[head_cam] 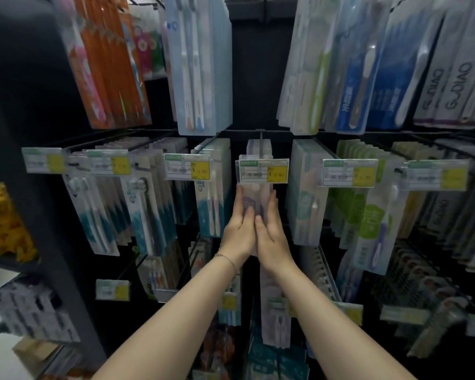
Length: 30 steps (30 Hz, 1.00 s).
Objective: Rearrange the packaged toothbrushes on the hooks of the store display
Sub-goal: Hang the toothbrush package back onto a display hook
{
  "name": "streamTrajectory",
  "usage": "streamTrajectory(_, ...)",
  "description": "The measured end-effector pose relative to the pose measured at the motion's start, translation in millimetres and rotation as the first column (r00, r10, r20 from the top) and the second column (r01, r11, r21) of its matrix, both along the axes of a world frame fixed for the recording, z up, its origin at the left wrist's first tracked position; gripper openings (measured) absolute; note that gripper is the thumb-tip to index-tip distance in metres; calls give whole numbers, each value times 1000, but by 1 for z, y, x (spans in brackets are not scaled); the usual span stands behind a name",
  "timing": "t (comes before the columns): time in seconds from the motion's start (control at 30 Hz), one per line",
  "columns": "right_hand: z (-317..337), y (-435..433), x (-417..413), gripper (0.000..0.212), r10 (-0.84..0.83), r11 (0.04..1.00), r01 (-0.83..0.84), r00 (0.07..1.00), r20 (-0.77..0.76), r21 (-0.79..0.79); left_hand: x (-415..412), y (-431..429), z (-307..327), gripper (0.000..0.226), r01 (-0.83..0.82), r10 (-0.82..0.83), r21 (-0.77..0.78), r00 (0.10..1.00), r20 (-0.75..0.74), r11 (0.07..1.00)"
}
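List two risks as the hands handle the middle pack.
1. The left hand and right hand press the pack with straight fingers, not a curled grip, so it could slip.
2. The price tag sits just above the hands; lifting the pack may knock it.

Narrow gaps flank centre packs (pixel 254 200); teal packs (pixel 214 187) left, pale packs (pixel 305 193) right hem them. Price tag (pixel 263 171) fronts hook (pixel 261 145). Wide open bay above, bare back panel (pixel 255 64).
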State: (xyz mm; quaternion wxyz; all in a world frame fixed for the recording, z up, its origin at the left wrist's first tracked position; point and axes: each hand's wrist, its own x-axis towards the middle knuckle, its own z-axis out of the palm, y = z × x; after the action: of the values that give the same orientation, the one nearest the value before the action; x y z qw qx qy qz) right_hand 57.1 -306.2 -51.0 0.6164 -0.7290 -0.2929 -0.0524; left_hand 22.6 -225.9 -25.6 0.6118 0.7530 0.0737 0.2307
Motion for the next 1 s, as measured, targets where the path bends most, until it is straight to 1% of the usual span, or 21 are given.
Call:
streamTrajectory(0.07,1,2,3,57,23,999,-23,1000,-7,24,3,4,1,52,-4,4,-12,1000,3,1000)
streamTrajectory(0.2,5,6,10,57,43,997,-42,999,-14,59,10,8,2,52,-21,21,25,1000,-5,999)
streamTrajectory(0.4,3,8,23,55,48,996,-48,999,5,71,28,13,0,54,-12,12,37,1000,-6,999)
streamTrajectory(0.63,8,11,39,60,46,997,-44,999,-25,64,39,13,8,40,16,-16,34,1000,-26,999)
streamTrajectory(0.73,12,10,40,52,66,996,-68,997,27,54,45,15,7,41,34,-33,30,999,-37,999)
streamTrajectory(0.8,15,9,40,53,69,996,-72,995,70,51,48,17,6,42,34,-33,28,999,-39,999)
streamTrajectory(0.87,17,8,40,57,71,996,-76,995,75,57,50,18,4,43,34,-34,23,999,-34,999)
streamTrajectory(1.0,14,4,43,54,54,997,-57,996,65,49,45,21,4,40,26,-24,42,999,-45,999)
